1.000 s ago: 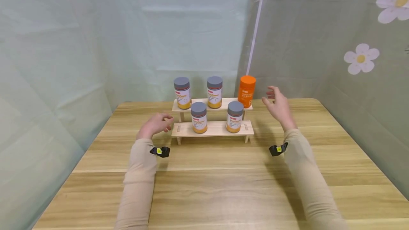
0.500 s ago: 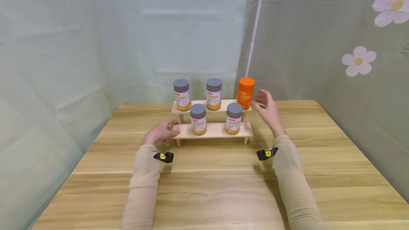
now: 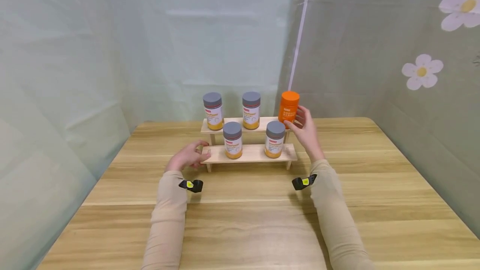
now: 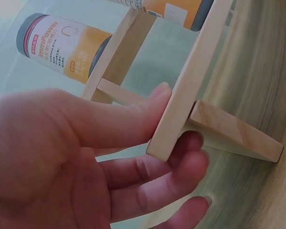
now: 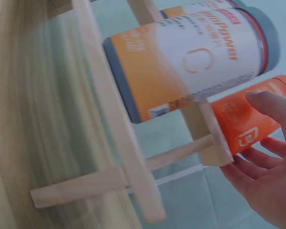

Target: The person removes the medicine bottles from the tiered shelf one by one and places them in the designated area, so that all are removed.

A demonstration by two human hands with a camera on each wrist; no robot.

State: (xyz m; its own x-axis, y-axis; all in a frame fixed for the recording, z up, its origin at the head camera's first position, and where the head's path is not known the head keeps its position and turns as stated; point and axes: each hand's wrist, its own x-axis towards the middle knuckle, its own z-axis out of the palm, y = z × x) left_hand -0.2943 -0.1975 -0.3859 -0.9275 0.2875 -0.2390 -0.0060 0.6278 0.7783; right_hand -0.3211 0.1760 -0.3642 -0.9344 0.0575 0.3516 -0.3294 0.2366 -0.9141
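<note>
A two-tier wooden stand (image 3: 252, 153) holds several jars in the head view. My left hand (image 3: 187, 156) pinches the left end of its lower board (image 4: 183, 100), thumb on top and fingers underneath. At the right end of the upper tier stands an orange jar (image 3: 288, 106) with an orange lid. My right hand (image 3: 307, 131) grips this jar low on its right side; in the right wrist view the thumb (image 5: 267, 104) lies across it and the fingers go round its far side. The jar is upright, and its base is partly hidden by a grey-lidded jar (image 3: 275, 138) on the lower tier.
Beside that jar on the lower tier is another grey-lidded jar (image 3: 233, 140). Two more, a left one (image 3: 213, 111) and a middle one (image 3: 251, 111), stand on the upper tier. The wooden table (image 3: 240, 220) meets pale curtains (image 3: 225, 32) at the back and sides.
My left hand has moved right onto the end of the lower board and taken hold of it. The right hand has moved left to the orange jar and closed round it.
</note>
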